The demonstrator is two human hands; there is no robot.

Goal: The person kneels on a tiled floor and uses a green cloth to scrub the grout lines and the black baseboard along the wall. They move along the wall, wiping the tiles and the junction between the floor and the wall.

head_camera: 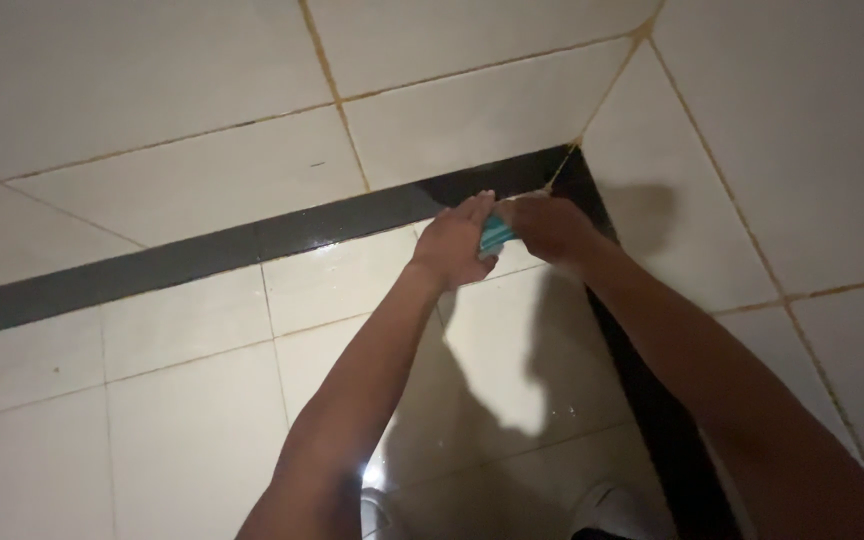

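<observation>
Both hands meeting at floor corner, against black skirting (252,240). Left hand (457,243) and right hand (550,228) gripping teal pad (497,235) between them, pressing near grout line. Floor tiles (352,290) looking wet, glossy; wall grout still stained yellowish. Scrubbing seeming mid-way.

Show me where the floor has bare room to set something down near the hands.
Bare floor tiles lie left of the left forearm, bordered above by the dark skirting strip. A smaller patch sits between the forearms. The corner is crowded: left hand and right hand meet on a teal object.
</observation>
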